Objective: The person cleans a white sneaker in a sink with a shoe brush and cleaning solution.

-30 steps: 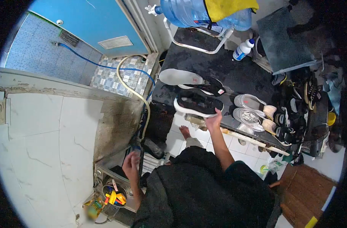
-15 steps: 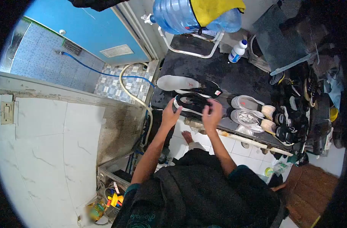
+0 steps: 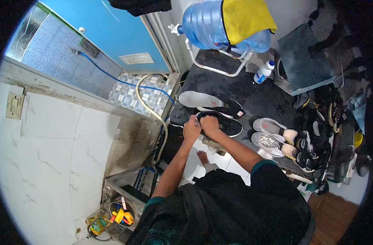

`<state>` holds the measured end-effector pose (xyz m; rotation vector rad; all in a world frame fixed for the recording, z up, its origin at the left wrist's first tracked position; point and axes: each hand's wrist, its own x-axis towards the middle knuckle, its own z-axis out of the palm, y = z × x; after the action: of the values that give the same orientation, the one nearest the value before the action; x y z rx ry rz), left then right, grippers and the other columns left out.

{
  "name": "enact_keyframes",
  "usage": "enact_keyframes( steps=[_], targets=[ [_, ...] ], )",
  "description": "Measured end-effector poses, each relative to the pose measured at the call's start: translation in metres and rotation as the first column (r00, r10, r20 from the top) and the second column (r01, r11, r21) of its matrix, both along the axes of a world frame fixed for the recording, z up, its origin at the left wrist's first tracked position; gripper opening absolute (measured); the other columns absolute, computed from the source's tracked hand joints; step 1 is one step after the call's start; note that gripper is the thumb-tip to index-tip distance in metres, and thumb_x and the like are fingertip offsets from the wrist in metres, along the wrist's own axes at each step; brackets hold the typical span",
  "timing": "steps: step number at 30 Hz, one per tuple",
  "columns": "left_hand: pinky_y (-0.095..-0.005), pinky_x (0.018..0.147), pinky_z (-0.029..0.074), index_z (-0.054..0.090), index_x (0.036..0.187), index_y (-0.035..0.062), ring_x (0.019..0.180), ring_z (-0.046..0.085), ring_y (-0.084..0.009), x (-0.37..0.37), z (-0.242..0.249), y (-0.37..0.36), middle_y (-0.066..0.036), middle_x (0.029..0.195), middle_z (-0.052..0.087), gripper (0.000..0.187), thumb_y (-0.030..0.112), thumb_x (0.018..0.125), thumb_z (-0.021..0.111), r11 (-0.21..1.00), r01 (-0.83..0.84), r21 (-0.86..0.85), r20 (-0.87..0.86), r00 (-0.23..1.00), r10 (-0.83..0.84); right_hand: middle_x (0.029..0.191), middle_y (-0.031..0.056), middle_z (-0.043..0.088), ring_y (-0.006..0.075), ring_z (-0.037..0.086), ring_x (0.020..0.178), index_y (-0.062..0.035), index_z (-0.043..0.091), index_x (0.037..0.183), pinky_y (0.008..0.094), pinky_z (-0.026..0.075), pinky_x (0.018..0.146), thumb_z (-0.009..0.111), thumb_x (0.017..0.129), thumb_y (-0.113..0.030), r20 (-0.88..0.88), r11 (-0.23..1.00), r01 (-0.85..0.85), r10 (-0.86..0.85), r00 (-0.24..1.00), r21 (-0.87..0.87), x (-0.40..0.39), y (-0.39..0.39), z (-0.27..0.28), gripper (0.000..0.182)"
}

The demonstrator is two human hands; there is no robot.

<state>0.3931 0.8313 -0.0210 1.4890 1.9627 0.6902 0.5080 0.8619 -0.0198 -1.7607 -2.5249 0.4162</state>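
Observation:
A black shoe (image 3: pixel 230 126) with a white sole edge lies near the front edge of the dark table. My left hand (image 3: pixel 192 129) is closed around its left end. Right beside it, my right hand (image 3: pixel 210 125) is closed on the same end, knuckles up, hiding what the fingers pinch. Just behind lies a second black shoe (image 3: pixel 234 108) with a small red-and-white tag. A light grey insole (image 3: pixel 196 99) with a red mark rests against its left part.
Grey-white shoes (image 3: pixel 268 140) and several dark shoes (image 3: pixel 311 151) stand to the right. A white bottle with a blue cap (image 3: pixel 263 72) stands farther back. A blue water jug (image 3: pixel 203 25) lies on a white stand (image 3: pixel 219 73), draped with yellow cloth (image 3: pixel 245 20). A cream hose (image 3: pixel 147 106) runs left of the table (image 3: pixel 256 98).
My right hand has moved left from the shoe's right end to its left end, beside my left hand, and has closed. The view has shifted slightly.

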Motion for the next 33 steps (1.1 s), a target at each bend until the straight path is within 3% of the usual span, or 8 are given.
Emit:
enact_keyframes(
  steps=[4, 8, 14, 16, 19, 25, 28, 33],
  targets=[
    [-0.0484, 0.076, 0.052, 0.06, 0.109, 0.0109, 0.089, 0.066, -0.041, -0.01, -0.016, -0.007, -0.02, 0.094, 0.069, 0.025, 0.02, 0.086, 0.062, 0.996, -0.006, 0.091, 0.093, 0.996, -0.002, 0.085, 0.0195, 0.07, 0.033, 0.071, 0.08, -0.004, 0.073, 0.082, 0.0401, 0.058, 0.068, 0.062, 0.077, -0.014, 0.079, 0.999, 0.026, -0.03, 0.996, 0.048, -0.004, -0.002, 0.014, 0.015],
    [-0.047, 0.075, 0.053, 0.061, 0.105, 0.0105, 0.088, 0.066, -0.0405, -0.009, -0.02, -0.009, -0.02, 0.092, 0.069, 0.022, 0.02, 0.085, 0.064, 0.987, -0.031, 0.158, 0.115, 0.993, 0.013, 0.089, 0.0215, 0.07, 0.0316, 0.071, 0.08, -0.0032, 0.073, 0.083, 0.0414, 0.058, 0.069, 0.06, 0.08, -0.011, 0.083, 0.993, 0.064, -0.055, 0.995, -0.104, -0.002, 0.007, 0.007, 0.015],
    [-0.0459, 0.071, 0.053, 0.062, 0.102, 0.0119, 0.086, 0.066, -0.0397, -0.01, -0.022, -0.012, -0.02, 0.089, 0.068, 0.021, 0.02, 0.083, 0.065, 0.984, -0.067, 0.163, 0.191, 0.981, 0.035, 0.078, 0.0167, 0.07, 0.0316, 0.071, 0.073, -0.0062, 0.071, 0.079, 0.0411, 0.058, 0.065, 0.057, 0.084, -0.012, 0.063, 0.986, -0.125, 0.118, 0.991, 0.111, 0.012, 0.028, -0.01, 0.016],
    [-0.0455, 0.071, 0.053, 0.062, 0.103, 0.0122, 0.086, 0.066, -0.0394, -0.015, -0.035, -0.016, -0.019, 0.091, 0.068, 0.021, 0.019, 0.084, 0.065, 0.957, -0.064, 0.283, 0.301, 0.953, -0.025, 0.083, 0.0187, 0.069, 0.0336, 0.071, 0.078, -0.0066, 0.069, 0.081, 0.0437, 0.058, 0.067, 0.056, 0.084, -0.013, 0.036, 0.985, -0.157, 0.155, 0.987, 0.074, 0.014, 0.031, -0.009, 0.015],
    [-0.0441, 0.074, 0.054, 0.061, 0.105, 0.0121, 0.089, 0.067, -0.0382, -0.015, -0.046, -0.018, -0.018, 0.094, 0.068, 0.022, 0.018, 0.084, 0.065, 0.975, -0.066, 0.213, 0.322, 0.947, -0.006, 0.084, 0.02, 0.068, 0.0376, 0.068, 0.081, -0.0045, 0.068, 0.082, 0.046, 0.056, 0.072, 0.064, 0.076, -0.009, 0.025, 0.974, -0.219, 0.221, 0.975, -0.049, 0.022, 0.033, 0.008, 0.008],
    [-0.0508, 0.081, 0.051, 0.041, 0.127, 0.0097, 0.092, 0.064, -0.0456, -0.017, -0.044, -0.019, -0.023, 0.101, 0.066, 0.054, 0.025, 0.082, 0.067, 0.99, 0.139, 0.018, 0.215, 0.967, -0.14, 0.083, 0.0201, 0.068, 0.0371, 0.068, 0.08, -0.0038, 0.067, 0.082, 0.0455, 0.056, 0.07, 0.07, 0.071, -0.009, 0.048, 0.962, -0.271, 0.273, 0.961, -0.043, 0.027, 0.034, 0.012, 0.012],
    [-0.0528, 0.082, 0.05, 0.03, 0.134, 0.0087, 0.096, 0.062, -0.0475, -0.015, -0.085, -0.026, -0.028, 0.102, 0.064, 0.067, 0.026, 0.082, 0.069, 0.968, 0.19, 0.166, 0.224, 0.948, -0.225, 0.084, 0.0207, 0.068, 0.038, 0.068, 0.081, -0.0031, 0.067, 0.081, 0.045, 0.056, 0.071, 0.074, 0.068, -0.011, 0.037, 0.953, -0.299, 0.3, 0.953, -0.044, 0.032, 0.038, 0.008, 0.017],
    [-0.0528, 0.084, 0.049, 0.018, 0.142, 0.0087, 0.098, 0.061, -0.0483, -0.004, -0.086, -0.036, -0.031, 0.105, 0.063, 0.078, 0.028, 0.084, 0.067, 0.974, 0.195, 0.116, 0.243, 0.945, -0.218, 0.088, 0.018, 0.069, 0.0361, 0.068, 0.085, -0.0046, 0.069, 0.084, 0.0455, 0.056, 0.074, 0.083, 0.063, -0.021, 0.129, 0.935, -0.352, 0.356, 0.926, -0.051, 0.031, 0.042, 0.01, 0.03]
  ],
)
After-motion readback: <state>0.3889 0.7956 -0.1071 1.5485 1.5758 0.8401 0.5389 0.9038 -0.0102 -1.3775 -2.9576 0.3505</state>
